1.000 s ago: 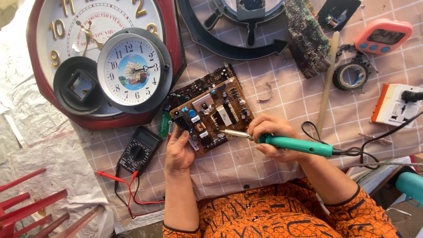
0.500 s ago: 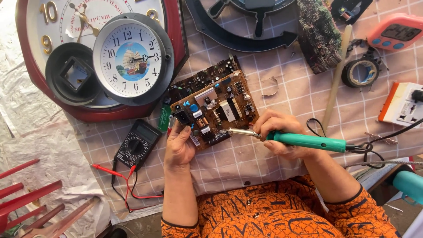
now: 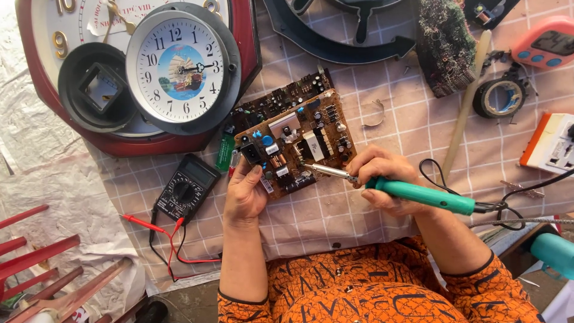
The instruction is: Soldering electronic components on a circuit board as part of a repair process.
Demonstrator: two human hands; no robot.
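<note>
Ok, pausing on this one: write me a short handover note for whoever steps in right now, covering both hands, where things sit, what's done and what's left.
Left hand: thumb and fingers grip the near-left corner of the brown circuit board, steadying it on the checked cloth.
Right hand: holds the green-handled soldering iron like a pen; its metal tip rests on the board's near edge.
Nearby: black multimeter with red leads left of the board, round wall clock behind it, tape roll to the far right.
Done: the board lies component side up, tip in place.
Left: the joint itself; whether solder has flowed cannot be seen.
</note>
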